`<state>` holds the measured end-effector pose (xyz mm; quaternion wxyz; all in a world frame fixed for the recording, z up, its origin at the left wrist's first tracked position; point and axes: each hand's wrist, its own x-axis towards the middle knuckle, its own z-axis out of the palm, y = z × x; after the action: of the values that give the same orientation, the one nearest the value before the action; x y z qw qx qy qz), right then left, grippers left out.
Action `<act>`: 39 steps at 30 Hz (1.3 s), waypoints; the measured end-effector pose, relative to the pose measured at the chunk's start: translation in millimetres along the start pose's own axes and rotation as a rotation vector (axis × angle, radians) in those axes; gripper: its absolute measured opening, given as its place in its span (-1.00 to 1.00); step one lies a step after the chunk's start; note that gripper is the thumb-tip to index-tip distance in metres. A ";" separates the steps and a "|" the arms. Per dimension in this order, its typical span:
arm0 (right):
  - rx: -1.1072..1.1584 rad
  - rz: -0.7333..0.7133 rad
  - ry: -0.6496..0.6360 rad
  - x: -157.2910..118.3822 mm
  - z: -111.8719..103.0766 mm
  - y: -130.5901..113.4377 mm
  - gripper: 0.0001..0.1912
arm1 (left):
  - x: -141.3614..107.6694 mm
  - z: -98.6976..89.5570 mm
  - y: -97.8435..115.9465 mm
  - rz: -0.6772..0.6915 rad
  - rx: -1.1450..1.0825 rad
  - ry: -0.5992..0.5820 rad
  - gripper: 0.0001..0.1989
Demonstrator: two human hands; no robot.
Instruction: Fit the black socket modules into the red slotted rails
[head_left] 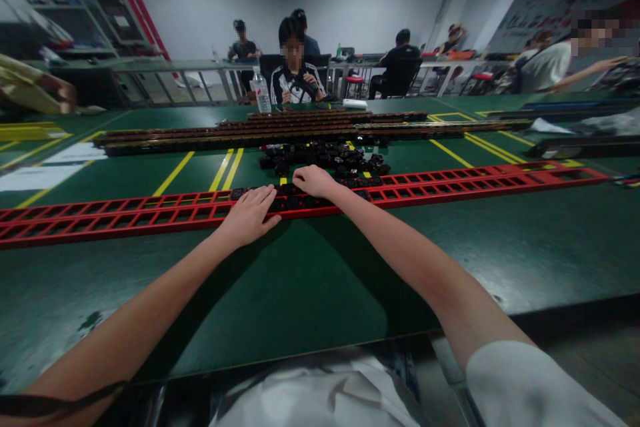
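Note:
A long red frame (165,213) with rows of rectangular openings lies across the green table in front of me. Small black square parts (295,202) fill several openings in its middle. My left hand (250,213) rests flat on the frame with its fingers stretched out and the thumb apart. Just right of it, my right hand (315,181) bends down over the frame's far row, its fingers curled. Whatever those fingertips hold, if anything, is hidden behind the hand. A loose pile of black parts with cables (325,157) lies just beyond the frame.
Behind the pile, long dark brown strips (200,135) lie across the table (310,293). A clear bottle (262,90) stands at the far edge, where a person (297,77) sits facing me. White sheets (45,170) lie left; dark rails and plastic wrap (610,123) lie right.

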<state>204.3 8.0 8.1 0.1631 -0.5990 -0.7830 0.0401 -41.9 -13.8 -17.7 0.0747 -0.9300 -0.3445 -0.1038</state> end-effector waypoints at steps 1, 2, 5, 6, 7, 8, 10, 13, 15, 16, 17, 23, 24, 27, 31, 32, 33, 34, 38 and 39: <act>-0.001 0.000 -0.001 0.0 0.1 0.2 -0.72 | 0.0 0.0 -0.1 0.001 0.001 0.000 -0.31; -0.001 -0.001 0.000 0.1 0.3 0.5 -0.72 | 0.0 0.0 -0.2 0.002 0.002 0.000 -0.31; 0.001 -0.005 0.007 0.3 0.7 1.3 -0.72 | 0.3 -0.2 -0.1 0.000 0.003 -0.008 -0.31; 0.002 -0.005 0.008 0.2 0.7 1.4 -0.73 | 0.4 -0.4 0.0 -0.002 0.005 -0.014 -0.31; 0.004 -0.004 0.005 0.1 0.6 1.4 -0.73 | 0.5 -0.7 0.2 -0.003 0.009 -0.019 -0.30; 0.005 -0.004 0.002 -0.1 0.4 1.4 -0.73 | 0.5 -0.9 0.5 -0.004 0.015 -0.022 -0.30; 0.007 -0.005 -0.002 -0.6 -0.1 1.1 -0.73 | 0.3 -1.4 1.0 -0.004 0.034 -0.028 -0.31; 0.004 -0.008 0.002 -1.1 -0.7 0.5 -0.73 | -0.7 -2.1 2.0 -0.005 0.067 -0.031 -0.33; -0.003 -0.005 0.005 -1.2 -0.7 0.1 -0.73 | -1.4 -2.7 3.0 -0.005 0.080 -0.033 -0.33; -0.008 -0.003 0.005 -1.2 -0.6 -0.1 -0.72 | -1.7 -3.1 3.6 -0.007 0.083 -0.032 -0.33; -0.013 -0.001 0.004 -1.2 -0.6 -0.3 -0.72 | -1.9 -3.4 4.3 -0.006 0.086 -0.030 -0.33; -0.024 -0.005 -0.004 -1.1 -1.2 -0.4 -0.71 | -2.4 -3.0 8.7 -0.014 0.086 -0.002 -0.33; -0.021 -0.006 -0.004 -1.1 -1.2 -0.2 -0.71 | -2.4 -2.5 9.2 -0.016 0.084 0.002 -0.32; -0.016 -0.009 -0.006 -0.6 -0.6 0.4 -0.71 | -2.6 -1.1 10.1 -0.008 0.078 0.016 -0.31; -0.029 0.005 -0.017 0.4 0.6 0.9 -0.71 | -2.8 -2.0 13.0 0.021 0.045 0.057 -0.36; -0.030 0.005 -0.015 0.5 0.7 0.8 -0.71 | -2.8 -3.1 14.1 0.035 0.033 0.069 -0.38; -0.029 0.003 -0.011 0.4 0.6 0.6 -0.70 | -2.8 -4.4 15.3 0.048 0.021 0.081 -0.41; -0.027 0.000 -0.008 0.2 0.4 0.3 -0.70 | -2.8 -5.9 16.5 0.057 0.011 0.093 -0.45; -0.014 0.005 -0.008 -1.6 -1.7 -1.7 -0.71 | -2.7 -10.4 18.3 0.052 -0.015 0.132 -0.51; -0.010 0.007 -0.010 -2.0 -2.2 -2.1 -0.71 | -2.5 -10.7 17.8 0.049 -0.019 0.134 -0.51</act>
<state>203.4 5.2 10.3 0.1557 -0.6025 -0.7818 0.0398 -33.6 -31.0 -9.2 0.0913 -0.9297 -0.3150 -0.1675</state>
